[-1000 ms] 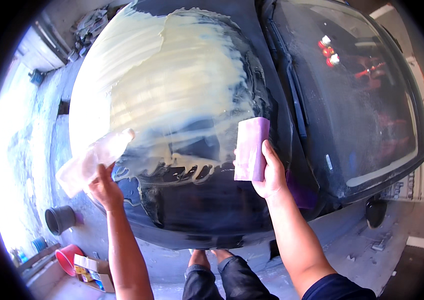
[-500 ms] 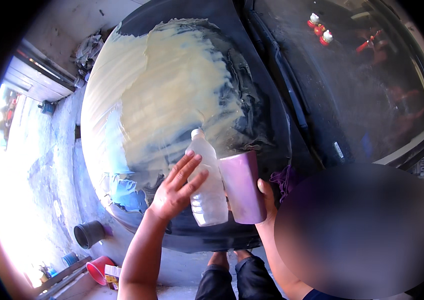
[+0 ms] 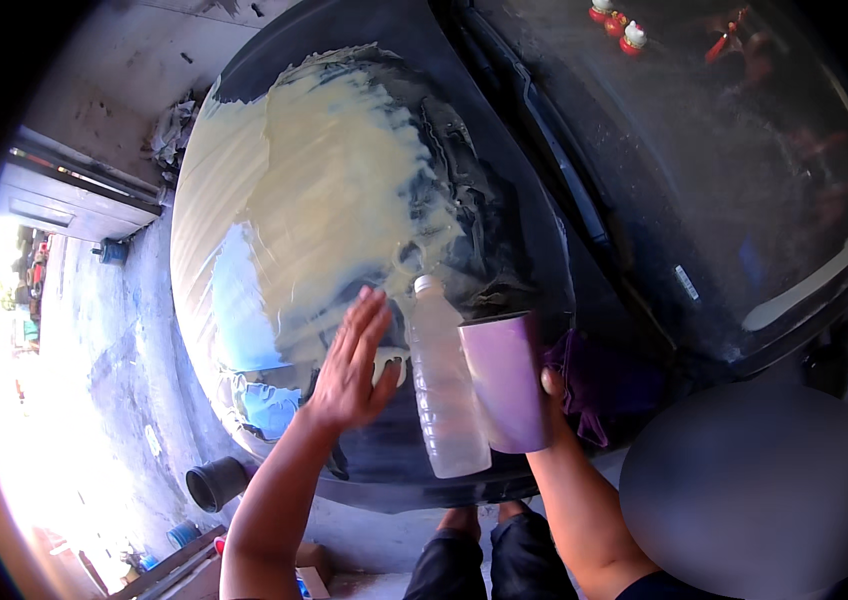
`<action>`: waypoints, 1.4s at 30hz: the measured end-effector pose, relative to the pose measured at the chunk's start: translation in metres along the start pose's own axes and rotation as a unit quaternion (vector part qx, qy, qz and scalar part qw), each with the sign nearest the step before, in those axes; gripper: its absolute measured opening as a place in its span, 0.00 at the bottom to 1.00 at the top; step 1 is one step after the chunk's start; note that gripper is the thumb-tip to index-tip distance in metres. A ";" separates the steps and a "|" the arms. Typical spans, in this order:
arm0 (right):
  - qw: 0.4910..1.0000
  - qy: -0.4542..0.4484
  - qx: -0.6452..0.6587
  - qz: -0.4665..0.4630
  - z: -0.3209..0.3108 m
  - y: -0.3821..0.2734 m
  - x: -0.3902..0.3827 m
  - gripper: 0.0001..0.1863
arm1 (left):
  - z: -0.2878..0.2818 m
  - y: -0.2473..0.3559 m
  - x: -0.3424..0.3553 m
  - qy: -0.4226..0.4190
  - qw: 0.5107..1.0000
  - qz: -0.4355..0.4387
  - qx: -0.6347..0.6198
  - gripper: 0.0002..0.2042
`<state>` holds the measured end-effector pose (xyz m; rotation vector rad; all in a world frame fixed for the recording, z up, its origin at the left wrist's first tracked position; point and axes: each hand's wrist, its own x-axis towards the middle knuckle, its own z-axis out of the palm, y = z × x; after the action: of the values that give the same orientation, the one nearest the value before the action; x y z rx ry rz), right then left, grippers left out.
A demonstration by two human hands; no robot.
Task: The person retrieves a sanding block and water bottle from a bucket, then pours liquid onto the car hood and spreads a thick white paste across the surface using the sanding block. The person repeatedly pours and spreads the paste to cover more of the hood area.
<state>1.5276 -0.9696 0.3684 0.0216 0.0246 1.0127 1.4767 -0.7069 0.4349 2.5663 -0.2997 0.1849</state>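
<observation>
A clear plastic bottle (image 3: 444, 385) with a white cap stands tilted over the front of a dark car hood (image 3: 489, 210). Right beside it is a purple, flat-faced piece (image 3: 509, 385), roughly block-shaped, whose exact kind I cannot make out. My right hand (image 3: 552, 388) grips this purple piece from its right side; most of the fingers are hidden behind it, and whether they also hold the bottle cannot be told. To the left of the bottle, my left hand (image 3: 352, 365) is open, fingers stretched, apart from the bottle. Beige filler (image 3: 334, 180) covers much of the hood, with wet dark streaks.
A purple cloth (image 3: 599, 385) lies on the hood to the right. Beyond are the wiper (image 3: 569, 170) and windshield (image 3: 704, 170), with small red-and-white figurines (image 3: 632, 38) seen there. A black bucket (image 3: 216, 485) is on the floor at left.
My left hand has drawn away from the bottle to the left. The bottle and purple piece have shifted slightly right in view, as the whole view has moved.
</observation>
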 end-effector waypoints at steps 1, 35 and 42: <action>1.000 0.005 -0.003 -0.005 0.010 0.000 0.000 0.42 | 0.007 -0.005 0.007 -0.015 0.996 -0.060 0.066 0.35; 0.997 0.068 -0.020 -0.032 0.037 -0.009 -0.065 0.45 | 0.106 0.012 0.128 -0.031 0.972 -0.157 0.175 0.38; 0.997 0.071 -0.034 -0.023 0.040 -0.012 -0.061 0.45 | 0.101 -0.002 0.102 0.010 0.969 -0.195 0.154 0.42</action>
<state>1.5070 -1.0278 0.4090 -0.1128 0.1196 0.9667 1.5827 -0.7775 0.3684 2.8626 0.2664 0.1172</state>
